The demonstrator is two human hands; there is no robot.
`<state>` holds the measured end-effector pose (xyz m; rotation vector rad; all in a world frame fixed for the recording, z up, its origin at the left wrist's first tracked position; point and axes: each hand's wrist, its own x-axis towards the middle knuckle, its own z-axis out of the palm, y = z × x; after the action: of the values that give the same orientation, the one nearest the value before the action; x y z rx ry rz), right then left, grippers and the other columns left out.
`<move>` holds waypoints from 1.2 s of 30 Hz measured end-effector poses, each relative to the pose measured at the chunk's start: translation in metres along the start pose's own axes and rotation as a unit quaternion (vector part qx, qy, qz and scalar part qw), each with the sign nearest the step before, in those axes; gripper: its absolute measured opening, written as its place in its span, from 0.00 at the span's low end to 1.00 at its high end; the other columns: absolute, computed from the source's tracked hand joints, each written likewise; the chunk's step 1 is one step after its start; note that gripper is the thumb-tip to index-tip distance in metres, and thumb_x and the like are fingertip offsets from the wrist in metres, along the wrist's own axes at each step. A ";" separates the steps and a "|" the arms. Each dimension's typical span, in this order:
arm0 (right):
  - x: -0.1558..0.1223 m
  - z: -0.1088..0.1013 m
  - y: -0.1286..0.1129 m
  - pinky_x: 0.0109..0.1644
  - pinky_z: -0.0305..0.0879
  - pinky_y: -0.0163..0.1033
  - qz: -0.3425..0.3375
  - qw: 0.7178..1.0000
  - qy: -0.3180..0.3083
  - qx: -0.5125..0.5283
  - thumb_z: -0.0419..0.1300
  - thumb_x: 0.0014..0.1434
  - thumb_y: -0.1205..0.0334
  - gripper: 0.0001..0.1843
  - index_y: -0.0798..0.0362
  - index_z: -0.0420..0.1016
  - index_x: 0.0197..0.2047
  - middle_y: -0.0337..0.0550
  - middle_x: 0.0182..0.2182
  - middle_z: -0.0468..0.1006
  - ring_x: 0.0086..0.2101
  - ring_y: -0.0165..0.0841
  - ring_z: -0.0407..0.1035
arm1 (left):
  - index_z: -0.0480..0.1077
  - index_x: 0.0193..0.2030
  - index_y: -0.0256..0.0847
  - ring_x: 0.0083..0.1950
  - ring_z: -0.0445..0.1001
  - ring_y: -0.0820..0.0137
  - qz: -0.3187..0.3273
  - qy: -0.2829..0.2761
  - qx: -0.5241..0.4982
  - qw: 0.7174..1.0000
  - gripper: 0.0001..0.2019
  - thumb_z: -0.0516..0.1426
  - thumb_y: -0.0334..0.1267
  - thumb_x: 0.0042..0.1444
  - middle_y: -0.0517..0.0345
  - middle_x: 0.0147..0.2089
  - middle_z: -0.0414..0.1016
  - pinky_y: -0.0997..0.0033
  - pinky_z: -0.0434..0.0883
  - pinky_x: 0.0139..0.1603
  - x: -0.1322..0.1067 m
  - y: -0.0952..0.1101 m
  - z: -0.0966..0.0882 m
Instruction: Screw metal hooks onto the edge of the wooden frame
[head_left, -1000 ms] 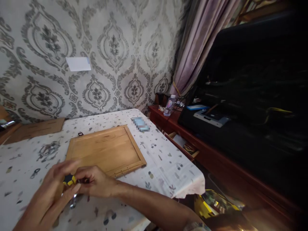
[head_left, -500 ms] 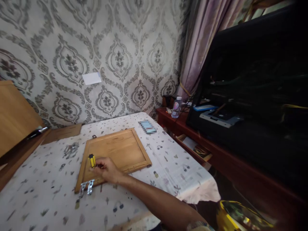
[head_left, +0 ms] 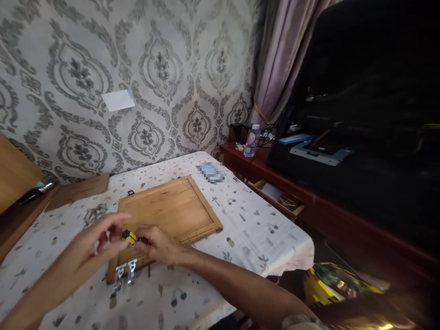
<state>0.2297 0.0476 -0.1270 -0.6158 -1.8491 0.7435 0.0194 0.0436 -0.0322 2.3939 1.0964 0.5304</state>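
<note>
A short screwdriver (head_left: pixel 129 237) with a yellow-and-black handle is pinched in my right hand (head_left: pixel 156 243), above the near left part of a framed wooden panel (head_left: pixel 168 206). Its shaft is hidden by the fingers. My left hand (head_left: pixel 99 245) is open, thumb and fingers spread around the handle's free end; I cannot tell whether they touch it. Two silver metal hinges (head_left: pixel 132 270) sit at the panel's near left edge. A small metal loop (head_left: pixel 131 193) shows at its far left corner. Behind my left hand lies a cluster of metal parts (head_left: pixel 96 213), partly covered.
The panel lies on a table with a patterned white cloth (head_left: pixel 254 238). A blurred-out flat object (head_left: pixel 210 172) lies at the far right, cardboard (head_left: pixel 79 190) at the far left. A bottle (head_left: pixel 252 141) stands on a red cabinet, whose drawer (head_left: pixel 278 198) is pulled out.
My left hand has come in from the lower left to the screwdriver. The handle has tipped from upright to slanting left in my right hand. The view has shifted slightly.
</note>
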 end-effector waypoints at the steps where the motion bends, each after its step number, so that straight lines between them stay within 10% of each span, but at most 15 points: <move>1: -0.001 0.001 0.002 0.38 0.57 0.31 0.005 1.000 -0.009 -0.005 0.55 0.61 0.67 0.05 0.61 0.68 0.36 0.44 0.34 0.70 0.34 0.28 0.63 | 0.54 0.68 0.55 0.41 0.67 0.74 0.001 -0.036 -0.007 0.999 0.25 0.50 0.52 0.67 0.59 0.46 0.65 0.79 0.67 0.39 0.005 -0.009 0.010; 4: -0.002 0.004 0.007 0.39 0.57 0.31 0.026 0.999 -0.021 -0.017 0.53 0.60 0.68 0.08 0.63 0.70 0.40 0.45 0.34 0.70 0.34 0.29 0.63 | 0.59 0.63 0.53 0.45 0.67 0.74 0.041 -0.074 -0.036 0.996 0.17 0.48 0.48 0.70 0.59 0.48 0.63 0.78 0.65 0.42 0.011 -0.030 0.031; 10: 0.006 0.010 0.007 0.32 0.52 0.30 0.157 0.982 -0.001 0.108 0.63 0.56 0.63 0.12 0.65 0.70 0.36 0.39 0.26 0.63 0.28 0.24 0.56 | 0.68 0.45 0.37 0.48 0.70 0.75 0.117 0.024 -0.079 0.990 0.10 0.52 0.42 0.68 0.55 0.46 0.68 0.82 0.66 0.49 0.026 -0.042 0.031; 15: 0.019 0.001 -0.004 0.27 0.48 0.29 0.399 0.857 0.130 0.298 0.54 0.61 0.67 0.16 0.67 0.71 0.49 0.38 0.27 0.63 0.25 0.21 0.56 | 0.71 0.45 0.35 0.34 0.71 0.80 0.060 0.151 -0.224 0.961 0.12 0.59 0.43 0.62 0.54 0.39 0.73 0.87 0.69 0.34 0.034 -0.053 0.036; 20: 0.021 -0.003 0.001 0.36 0.63 0.26 0.417 0.787 0.216 0.401 0.52 0.49 0.76 0.19 0.67 0.69 0.47 0.39 0.31 0.68 0.29 0.21 0.66 | 0.60 0.56 0.30 0.30 0.69 0.77 -0.005 0.141 -0.349 0.926 0.23 0.59 0.43 0.62 0.49 0.39 0.73 0.77 0.70 0.28 0.025 -0.064 0.050; 24: 0.011 0.004 0.015 0.49 0.66 0.29 0.352 0.825 0.184 0.403 0.61 0.51 0.69 0.19 0.63 0.69 0.47 0.40 0.36 0.73 0.38 0.24 0.72 | 0.55 0.59 0.28 0.33 0.71 0.75 -0.019 0.142 -0.374 0.916 0.26 0.59 0.43 0.62 0.47 0.38 0.74 0.78 0.71 0.29 0.020 -0.064 0.056; 30: -0.004 0.007 0.031 0.56 0.62 0.31 0.199 0.965 0.098 0.143 0.55 0.63 0.65 0.13 0.63 0.75 0.47 0.45 0.45 0.77 0.46 0.23 0.70 | 0.54 0.61 0.34 0.41 0.74 0.71 -0.017 0.160 -0.406 0.899 0.25 0.58 0.42 0.64 0.47 0.41 0.73 0.76 0.72 0.33 0.017 -0.072 0.061; 36: -0.016 -0.012 0.034 0.47 0.68 0.36 0.112 0.983 0.062 -0.131 0.47 0.61 0.69 0.20 0.64 0.79 0.46 0.48 0.39 0.77 0.41 0.30 0.72 | 0.55 0.58 0.37 0.40 0.74 0.69 -0.027 0.180 -0.418 0.890 0.23 0.59 0.43 0.63 0.47 0.41 0.73 0.72 0.72 0.31 0.013 -0.080 0.061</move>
<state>0.2489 0.0625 -0.1581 -1.0316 -1.7938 0.5949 0.0107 0.0857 -0.1237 1.5335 0.8177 1.1794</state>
